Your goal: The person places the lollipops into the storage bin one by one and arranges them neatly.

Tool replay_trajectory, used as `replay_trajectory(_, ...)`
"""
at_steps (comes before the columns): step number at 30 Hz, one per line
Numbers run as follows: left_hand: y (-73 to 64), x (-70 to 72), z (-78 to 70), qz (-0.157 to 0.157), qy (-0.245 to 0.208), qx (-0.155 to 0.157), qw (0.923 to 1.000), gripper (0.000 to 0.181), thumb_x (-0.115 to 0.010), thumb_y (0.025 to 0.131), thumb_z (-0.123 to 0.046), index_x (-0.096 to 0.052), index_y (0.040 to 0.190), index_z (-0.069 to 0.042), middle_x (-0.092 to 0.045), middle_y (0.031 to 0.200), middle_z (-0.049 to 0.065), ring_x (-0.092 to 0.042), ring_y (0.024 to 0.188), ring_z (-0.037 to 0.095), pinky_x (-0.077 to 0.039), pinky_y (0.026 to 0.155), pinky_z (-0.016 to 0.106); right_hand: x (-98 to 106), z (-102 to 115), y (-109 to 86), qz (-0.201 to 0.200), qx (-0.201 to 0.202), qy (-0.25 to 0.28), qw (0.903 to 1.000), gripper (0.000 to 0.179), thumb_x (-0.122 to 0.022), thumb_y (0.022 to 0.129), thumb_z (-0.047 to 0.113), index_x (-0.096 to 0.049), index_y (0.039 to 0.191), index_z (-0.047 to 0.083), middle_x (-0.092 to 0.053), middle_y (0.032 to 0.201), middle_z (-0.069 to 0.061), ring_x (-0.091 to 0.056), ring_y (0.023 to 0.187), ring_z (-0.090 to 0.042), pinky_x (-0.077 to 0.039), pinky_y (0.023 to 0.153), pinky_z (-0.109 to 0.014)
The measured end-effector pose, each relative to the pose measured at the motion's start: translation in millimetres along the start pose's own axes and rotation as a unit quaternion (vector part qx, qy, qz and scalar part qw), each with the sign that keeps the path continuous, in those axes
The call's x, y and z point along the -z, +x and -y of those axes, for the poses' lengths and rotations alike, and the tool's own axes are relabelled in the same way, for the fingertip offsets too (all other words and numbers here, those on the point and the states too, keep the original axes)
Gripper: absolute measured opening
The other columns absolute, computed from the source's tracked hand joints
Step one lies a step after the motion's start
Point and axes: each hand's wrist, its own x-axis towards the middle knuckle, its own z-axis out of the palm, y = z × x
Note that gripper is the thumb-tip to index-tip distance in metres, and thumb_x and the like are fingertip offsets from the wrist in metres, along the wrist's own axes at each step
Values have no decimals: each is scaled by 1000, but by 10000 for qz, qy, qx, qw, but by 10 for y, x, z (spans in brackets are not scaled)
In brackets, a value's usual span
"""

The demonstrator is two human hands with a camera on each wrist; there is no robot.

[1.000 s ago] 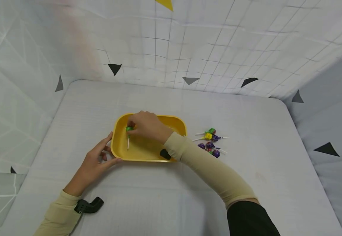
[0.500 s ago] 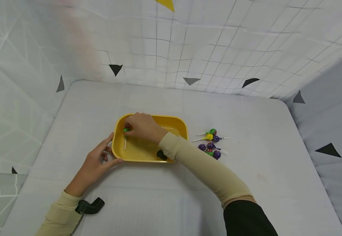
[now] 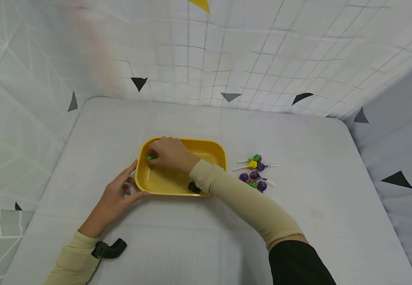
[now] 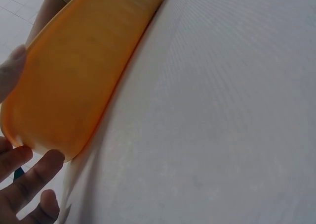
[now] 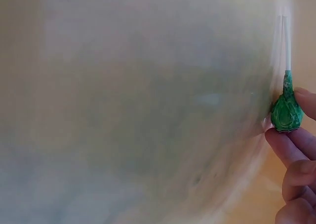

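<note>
My right hand (image 3: 172, 153) reaches into a yellow tray (image 3: 177, 192) near its left end. Its thumb and fingertips pinch a lollipop in a green wrapper (image 5: 286, 112). In the head view, the lollipop's white stick (image 3: 148, 175) points toward the person. My left hand (image 3: 115, 194) is spread around the tray's near left corner, thumb at the near rim and fingertips touching the left end. The left wrist view shows these fingertips (image 4: 52, 159) against the tray's outer wall.
Right of the tray lies a loose group of lollipops: a yellow one (image 3: 252, 164), a green one (image 3: 256, 158) and several purple ones (image 3: 261, 186). The white-covered table (image 3: 316, 158) ends at a white patterned backdrop (image 3: 263, 51).
My right hand has shifted slightly left with the green lollipop, closer to the tray's left end. My left hand stays at the tray's corner. The other lollipops lie as before.
</note>
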Motion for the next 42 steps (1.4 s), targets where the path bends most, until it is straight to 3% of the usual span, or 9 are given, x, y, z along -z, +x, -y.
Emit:
replay_trajectory(17, 4, 10, -22, 47, 17, 214, 9998, 98, -86, 83, -8, -31, 164, -12, -68, 108, 9, -54, 77, 21, -44, 65, 24, 22, 11, -15, -14, 36, -28, 10000, 24, -73, 96, 43, -75, 100, 19, -66, 82, 8, -54, 70, -6, -43, 62, -19)
replay_trajectory(29, 4, 9, -28, 40, 36, 204, 9998, 99, -87, 82, -7, -31, 163, -10, -68, 103, 8, -53, 75, 19, -44, 63, 25, 47, 26, -33, 11, 31, -235, 9997, 25, -72, 97, 46, -73, 99, 21, -66, 83, 9, -54, 72, -6, -43, 63, -19)
replay_trajectory(35, 3, 3, -25, 31, 6, 151, 9999, 99, -87, 81, -6, -31, 163, -10, -67, 107, 10, -55, 76, 20, -45, 64, 24, 62, 35, -51, -15, 54, -297, 9995, 27, -72, 96, 46, -76, 106, 21, -70, 88, 10, -59, 74, -6, -48, 65, -19)
replay_trajectory(42, -1, -2, 9, 21, 3, 85, 10000, 100, -87, 81, -5, -31, 163, -10, -67, 111, 12, -55, 77, 19, -45, 65, 23, 163, 42, -99, -97, -117, -132, 9998, 24, -75, 95, 45, -76, 102, 22, -70, 86, 9, -58, 72, -7, -46, 60, -21)
